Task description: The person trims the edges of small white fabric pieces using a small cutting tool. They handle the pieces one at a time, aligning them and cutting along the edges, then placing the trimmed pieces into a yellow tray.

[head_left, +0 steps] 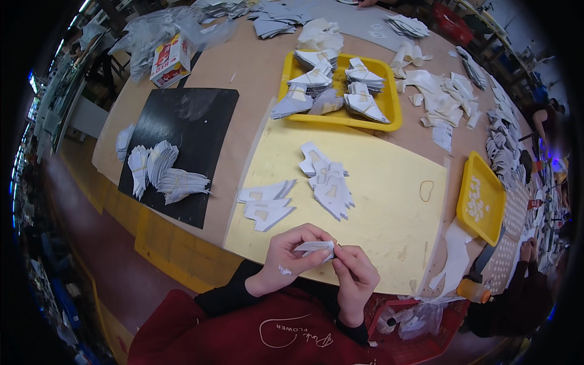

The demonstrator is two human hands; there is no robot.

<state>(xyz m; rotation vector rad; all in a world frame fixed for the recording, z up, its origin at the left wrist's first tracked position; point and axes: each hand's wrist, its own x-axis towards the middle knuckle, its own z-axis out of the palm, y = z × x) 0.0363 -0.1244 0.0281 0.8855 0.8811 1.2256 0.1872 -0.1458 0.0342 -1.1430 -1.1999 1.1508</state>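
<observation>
Close to my body, over the front edge of the yellow board, my left hand is closed on a folded white cut piece. Small white scraps cling to that hand. My right hand pinches the right end of the same piece; whether its fingertips also hold something small is hidden. Beyond my hands, a fanned pile of white cut pieces with beige patches lies on the board. Left of it is a smaller overlapping group of similar pieces.
A yellow tray of bundled pieces stands behind the board. Left, a black mat carries more bundles. A smaller yellow tray holds little white bits at right, and a rubber band lies nearby. Below is a red basket.
</observation>
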